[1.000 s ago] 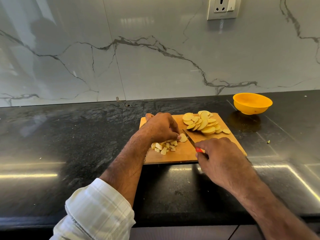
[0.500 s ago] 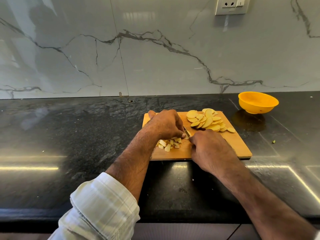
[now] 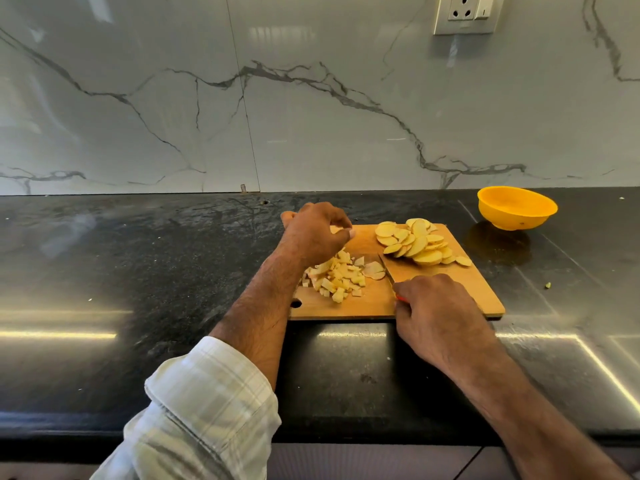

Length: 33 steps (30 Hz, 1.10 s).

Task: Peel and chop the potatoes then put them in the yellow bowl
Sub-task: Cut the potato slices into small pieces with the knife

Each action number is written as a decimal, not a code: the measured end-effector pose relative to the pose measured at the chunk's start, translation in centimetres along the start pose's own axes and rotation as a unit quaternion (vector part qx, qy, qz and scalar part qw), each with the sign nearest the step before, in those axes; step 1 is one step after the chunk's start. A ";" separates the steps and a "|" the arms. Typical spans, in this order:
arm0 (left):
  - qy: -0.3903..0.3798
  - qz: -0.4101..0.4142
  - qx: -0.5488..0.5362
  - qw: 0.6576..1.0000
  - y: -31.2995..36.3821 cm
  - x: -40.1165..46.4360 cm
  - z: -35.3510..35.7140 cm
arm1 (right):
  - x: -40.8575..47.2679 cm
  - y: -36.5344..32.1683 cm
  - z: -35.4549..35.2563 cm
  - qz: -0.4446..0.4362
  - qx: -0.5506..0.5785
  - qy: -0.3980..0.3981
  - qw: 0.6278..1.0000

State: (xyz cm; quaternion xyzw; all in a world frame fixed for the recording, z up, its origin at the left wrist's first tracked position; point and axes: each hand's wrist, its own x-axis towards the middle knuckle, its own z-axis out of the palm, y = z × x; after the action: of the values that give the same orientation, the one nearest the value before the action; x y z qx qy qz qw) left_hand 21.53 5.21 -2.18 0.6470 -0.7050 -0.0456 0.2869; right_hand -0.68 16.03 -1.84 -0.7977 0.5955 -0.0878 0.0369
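Closest to the person, the right hand (image 3: pixel 438 320) is closed around the knife (image 3: pixel 387 270). Only a bit of its red handle shows, and the blade lies low on the wooden cutting board (image 3: pixel 478 289), which sits on the dark bench (image 3: pixel 138 271). Half a second ago both hands were pressed close together, cutting. Now the right hand has pulled back toward the near edge of the board.

The left hand (image 3: pixel 317 233) has lifted off the small potato cubes (image 3: pixel 337 277) and hangs above the far left part of the board with its fingers loosely curled. It holds nothing that can be seen.

The pile of cubes looks bigger than a second ago, so that cut seems finished. One or two thin bits lie just beside the blade.

Farther back on the board is a heap of round potato slices (image 3: pixel 417 242), not yet cut small. The left hand probably goes there next.

Farthest away, to the right, the yellow bowl (image 3: pixel 517 206) sits on the bench, well apart from the board. It looks empty, so plenty of work is left.
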 end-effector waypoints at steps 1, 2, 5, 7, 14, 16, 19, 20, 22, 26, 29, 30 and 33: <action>0.006 -0.014 0.003 1.000 -0.5 0.2 0.0 | 0.3 -0.3 0.4 -0.002 0.008 0.009 1.000; 0.011 -0.029 0.001 1.000 -1.0 0.5 0.0 | 0.7 -0.6 0.6 -0.003 0.019 0.017 1.000; -0.004 -0.063 -0.035 0.997 -2.0 1.0 0.1 | 2.2 -1.2 1.1 -0.011 0.053 0.021 0.998; -0.039 -0.083 -0.060 0.994 -2.4 1.3 0.5 | 3.2 -1.4 1.2 -0.024 0.076 0.012 0.997; -0.078 -0.137 -0.170 0.973 -2.4 1.1 0.3 | 5.1 -0.1 1.1 -0.024 0.111 0.039 0.993; -0.077 -0.146 -0.186 0.969 -2.2 0.9 0.2 | 5.2 0.4 1.4 -0.008 0.107 0.055 0.993; -0.062 -0.170 -0.232 0.956 -2.6 1.2 0.5 | 5.1 0.0 1.9 -0.013 0.111 0.048 0.993; -0.059 -0.173 -0.254 0.950 -3.0 1.3 0.7 | 5.1 -0.4 2.0 -0.021 0.116 0.047 0.992; -0.055 -0.182 -0.290 0.938 -3.6 1.5 0.9 | 5.6 -1.3 2.1 -0.030 0.113 0.042 0.992; -0.055 -0.187 -0.319 0.927 -3.3 1.5 0.6 | 6.9 -3.1 1.9 -0.052 0.066 0.029 0.996; -0.058 -0.186 -0.327 0.925 -3.5 1.6 0.9 | 7.8 -4.5 1.3 -0.078 0.020 0.010 0.997; -0.058 -0.186 -0.328 0.924 -3.7 1.8 1.0 | 8.0 -4.7 1.2 -0.087 0.010 0.004 0.996; -0.060 -0.177 -0.325 0.927 -3.8 1.8 1.2 | 8.0 -4.2 1.1 -0.107 -0.005 0.006 0.994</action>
State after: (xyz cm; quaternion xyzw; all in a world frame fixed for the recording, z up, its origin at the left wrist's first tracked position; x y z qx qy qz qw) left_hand 24.37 2.57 -4.20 0.6285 -0.5412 -0.3610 0.4264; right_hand 5.68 9.49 -1.44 -0.8562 0.5078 -0.0936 0.0197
